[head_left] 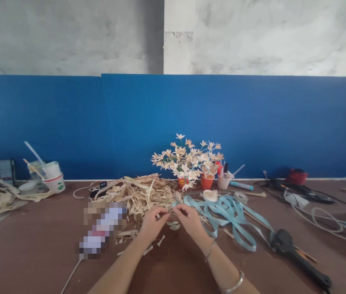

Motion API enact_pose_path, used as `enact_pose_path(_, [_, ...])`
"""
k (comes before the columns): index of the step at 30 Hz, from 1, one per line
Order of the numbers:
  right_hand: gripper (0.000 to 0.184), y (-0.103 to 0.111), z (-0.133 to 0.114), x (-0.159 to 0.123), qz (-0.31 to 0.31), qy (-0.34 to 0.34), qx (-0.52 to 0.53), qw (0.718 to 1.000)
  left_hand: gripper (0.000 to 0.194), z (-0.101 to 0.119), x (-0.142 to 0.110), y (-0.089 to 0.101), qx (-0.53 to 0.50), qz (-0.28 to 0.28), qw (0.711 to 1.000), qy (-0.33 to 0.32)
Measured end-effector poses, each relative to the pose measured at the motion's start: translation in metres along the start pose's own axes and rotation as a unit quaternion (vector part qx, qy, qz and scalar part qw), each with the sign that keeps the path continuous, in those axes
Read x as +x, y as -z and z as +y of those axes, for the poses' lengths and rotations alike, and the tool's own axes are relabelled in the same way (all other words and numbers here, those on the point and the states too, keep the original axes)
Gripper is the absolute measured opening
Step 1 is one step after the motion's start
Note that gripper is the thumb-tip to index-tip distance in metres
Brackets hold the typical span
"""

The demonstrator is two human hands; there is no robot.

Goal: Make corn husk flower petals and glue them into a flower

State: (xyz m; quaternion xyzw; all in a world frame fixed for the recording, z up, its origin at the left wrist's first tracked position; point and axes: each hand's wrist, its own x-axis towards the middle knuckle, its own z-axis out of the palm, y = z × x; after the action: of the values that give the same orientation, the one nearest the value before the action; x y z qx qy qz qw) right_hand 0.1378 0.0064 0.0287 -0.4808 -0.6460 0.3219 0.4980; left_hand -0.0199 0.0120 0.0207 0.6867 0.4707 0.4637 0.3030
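Straw-coloured dried leaf strips: one heap, strips too many to count; used as reference. Two hands at its near right edge, left hand and right hand, wrists angled inward, thumb and index tips of each brought together, the two pinches nearly meeting. Cannot tell whether anything is between them. Two bracelets on the right forearm. Right of heap: one tangle of light-blue ribbon; farther right, one black-handled tool. Behind its right end: two red cups below cream star-shaped flowers. Well left: one red-rimmed white cup.
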Motion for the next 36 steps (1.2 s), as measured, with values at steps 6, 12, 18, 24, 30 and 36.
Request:
enact_pose_path(6, [0.025, -0.0016, 0.0014, 0.0003, 0.01, -0.016, -0.001, 1.0, 0.02, 0.0028, 0.0003, 0.0011, -0.02, 0.014, 0.999, 0.044])
enact_pose_path(12, [0.025, -0.0033, 0.0017, 0.001, -0.032, -0.042, 0.022, 0.998, 0.025, 0.0033, 0.0003, -0.0002, -0.137, 0.021, 0.984, 0.111])
enact_pose_path(18, [0.029, -0.0068, 0.0042, -0.0006, -0.059, -0.063, 0.074, 0.993, 0.031, 0.0073, -0.0029, -0.0049, -0.248, 0.034, 0.958, 0.142])
enact_pose_path(24, [0.029, -0.0076, 0.0002, -0.004, -0.131, -0.121, 0.145, 0.973, 0.031, 0.0095, -0.0041, -0.0029, -0.371, -0.026, 0.91, 0.182])
enact_pose_path(30, [0.026, -0.0035, -0.0041, -0.0017, -0.03, -0.078, 0.157, 0.984, 0.046, 0.006, -0.003, -0.0009, -0.385, -0.057, 0.899, 0.2])
enact_pose_path(36, [0.033, -0.0073, 0.0008, -0.0021, -0.076, -0.077, 0.199, 0.974, 0.068, 0.0072, -0.0055, -0.0038, -0.378, -0.107, 0.902, 0.178])
